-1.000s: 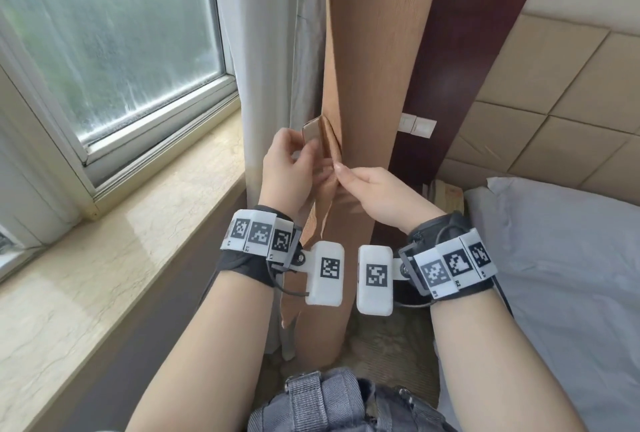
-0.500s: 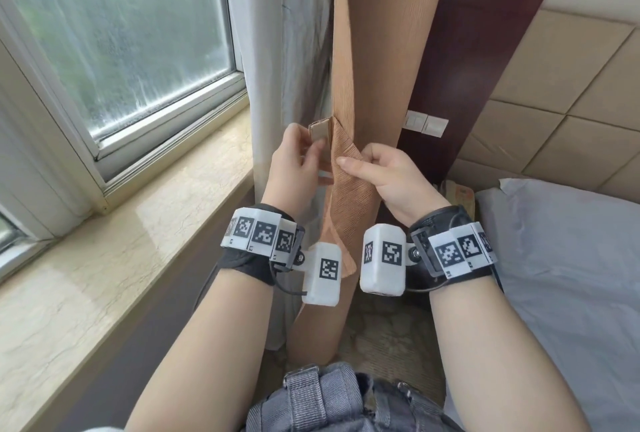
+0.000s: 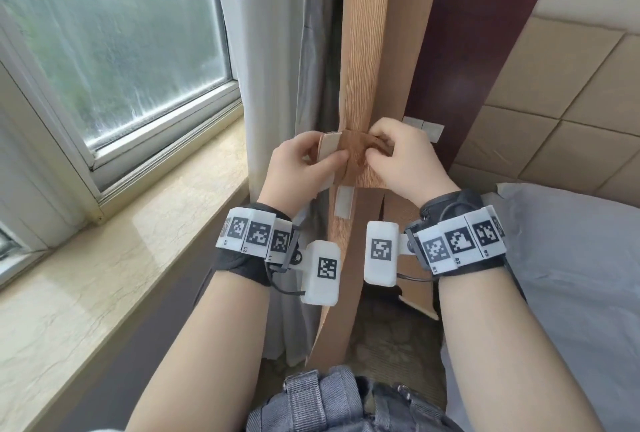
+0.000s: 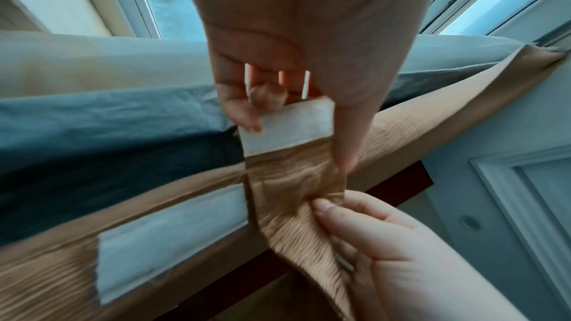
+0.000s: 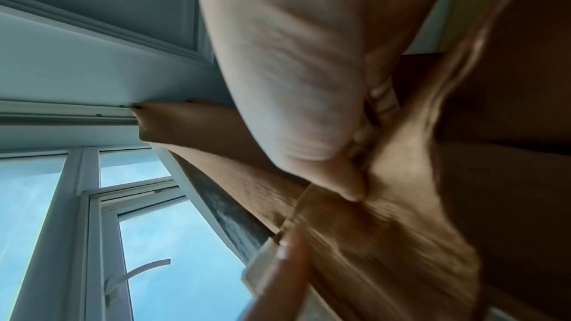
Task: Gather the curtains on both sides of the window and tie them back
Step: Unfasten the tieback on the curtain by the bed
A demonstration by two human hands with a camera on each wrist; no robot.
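A tan ribbed curtain (image 3: 363,50) hangs gathered beside a pale grey sheer curtain (image 3: 273,50) at the window's right side. A matching tan tie-back strap (image 3: 356,154) runs across the tan curtain at hand height. My left hand (image 3: 298,168) pinches the strap's end with its white fastener patch (image 4: 290,128). My right hand (image 3: 401,158) pinches the strap's other part (image 4: 296,189) against the curtain. A second white fastener patch (image 3: 344,201) sits lower on a hanging tan strip (image 4: 173,233).
The frosted window (image 3: 110,36) and a marble sill (image 3: 104,258) lie to the left. A dark wood panel (image 3: 478,33) with a white switch (image 3: 424,126) stands behind the curtain. A padded headboard (image 3: 561,102) and a grey-sheeted bed (image 3: 571,275) are on the right.
Both hands have risen and drawn the strap flat across the front of the tan curtain. The right hand changed from an extended finger to a pinch on the strap.
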